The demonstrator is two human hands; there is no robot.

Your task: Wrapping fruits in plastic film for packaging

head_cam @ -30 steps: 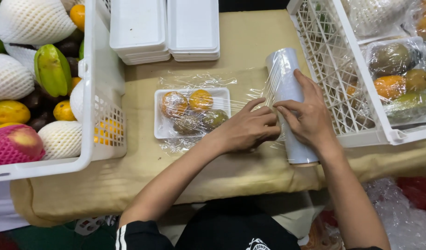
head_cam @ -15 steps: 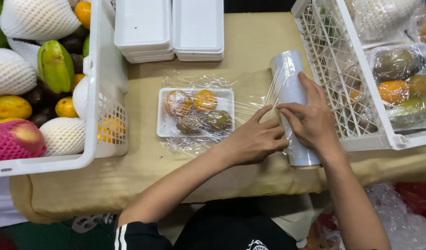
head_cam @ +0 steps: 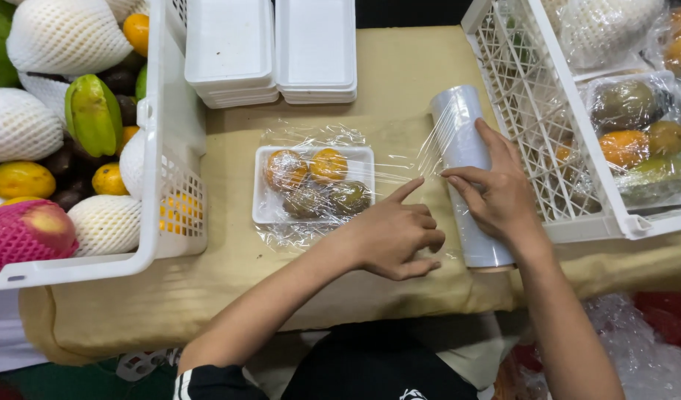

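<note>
A white foam tray with several small fruits lies on the tan-covered table under a stretched sheet of cling film. The film runs right to its roll, which lies on the table. My right hand rests on the roll and holds it down, fingers over its middle. My left hand hovers between tray and roll with the index finger pointing up toward the film; whether it pinches the film is unclear.
Two stacks of empty white foam trays stand at the back. A white crate of loose and net-wrapped fruit sits on the left. Another white crate with wrapped fruit trays stands on the right. Crumpled plastic lies below right.
My left hand has drawn back from the roll toward me and opened its index finger outward. The right hand stays on the roll. The tray has not moved.
</note>
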